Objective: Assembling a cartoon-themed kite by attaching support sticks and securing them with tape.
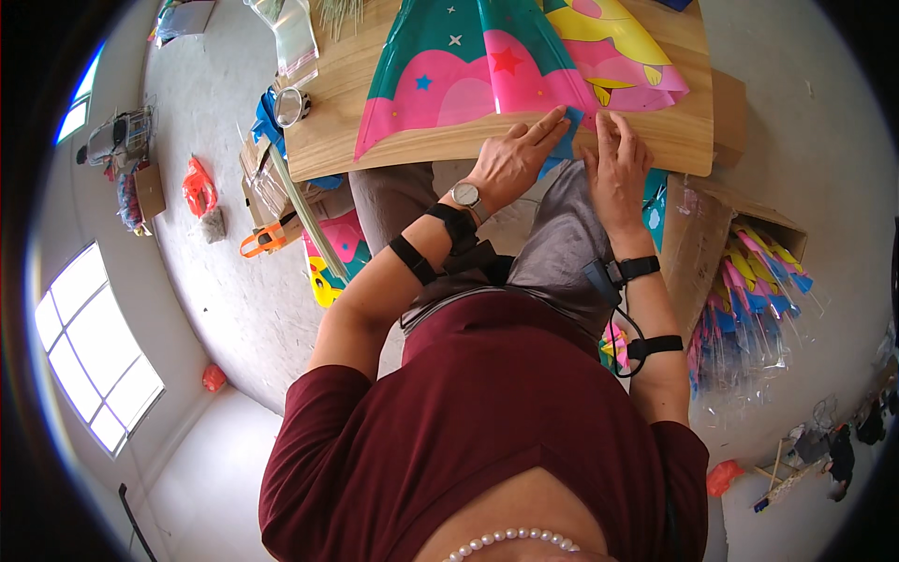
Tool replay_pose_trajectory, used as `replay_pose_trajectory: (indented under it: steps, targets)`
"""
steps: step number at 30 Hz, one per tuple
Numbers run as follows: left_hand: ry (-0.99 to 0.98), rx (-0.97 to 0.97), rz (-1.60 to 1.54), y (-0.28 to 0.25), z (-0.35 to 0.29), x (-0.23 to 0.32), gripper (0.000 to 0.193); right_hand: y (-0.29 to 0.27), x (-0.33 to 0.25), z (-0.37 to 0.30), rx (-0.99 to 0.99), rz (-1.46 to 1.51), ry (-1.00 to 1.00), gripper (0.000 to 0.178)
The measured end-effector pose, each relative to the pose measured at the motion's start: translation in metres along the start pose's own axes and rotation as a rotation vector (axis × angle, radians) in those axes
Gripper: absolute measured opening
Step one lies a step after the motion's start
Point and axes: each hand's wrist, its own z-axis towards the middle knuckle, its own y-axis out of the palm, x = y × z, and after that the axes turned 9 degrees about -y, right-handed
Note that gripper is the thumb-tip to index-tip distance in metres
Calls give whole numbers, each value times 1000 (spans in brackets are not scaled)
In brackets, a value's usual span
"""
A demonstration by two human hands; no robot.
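On the table lies a thin plastic sheet (468, 89) printed teal and pink with stars, its folds fanning out toward the near edge. A second sheet with yellow and pink print (623, 56) overlaps it on the right. At the sheet's near right corner a small blue strip (565, 139) hangs over the table edge. My left hand (515, 159), with a watch on its wrist, lies with fingers stretched on this strip and the sheet's border. My right hand (618, 164) rests just right of the corner, fingers bent, thumb and index apart, nothing visible between them.
The wooden table (323, 140) ends just above my lap. Left of it are a tape roll (291, 107), clear plastic bags (296, 42) and long thin sticks (314, 220). On the right, a cardboard box (698, 253) holds colourful plastic-wrapped bundles (754, 290).
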Motion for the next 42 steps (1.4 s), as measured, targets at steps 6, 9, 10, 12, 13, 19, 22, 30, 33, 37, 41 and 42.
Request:
replay_pose_trajectory:
  steps: [6,9,10,12,13,19,22,30,33,37,41,42]
  targets:
    - [10,2,-14,-1,0,-1,64,0,2,-1,-8,-12,-17,62]
    - [14,6,-18,0,0,-1,64,1,2,0,-11,-9,-17,62]
    - [14,7,-20,0,0,-1,64,1,2,-1,-11,-10,-17,62]
    - [15,4,-22,-1,0,-1,65,1,2,-1,-1,-11,-19,63]
    - [16,1,-24,-2,0,-1,65,1,2,-1,0,-11,-19,63]
    - [20,-10,-8,-3,0,-2,68,-1,-1,1,9,15,-2,62]
    - [15,-29,-7,-3,0,-2,68,-3,-1,1,-48,-70,-58,60]
    - [46,8,-11,-2,1,-3,66,1,2,-1,-49,-130,-87,59]
    - [52,17,-12,-2,1,-3,66,0,0,0,-54,-127,-86,58]
    - [65,37,-12,0,1,-4,65,-1,-1,0,-52,-125,-87,59]
    - [73,42,-11,0,0,-5,65,0,-1,-1,-51,-126,-86,60]
    - [72,23,-2,-1,0,-5,65,-1,-2,-1,-51,-123,-85,60]
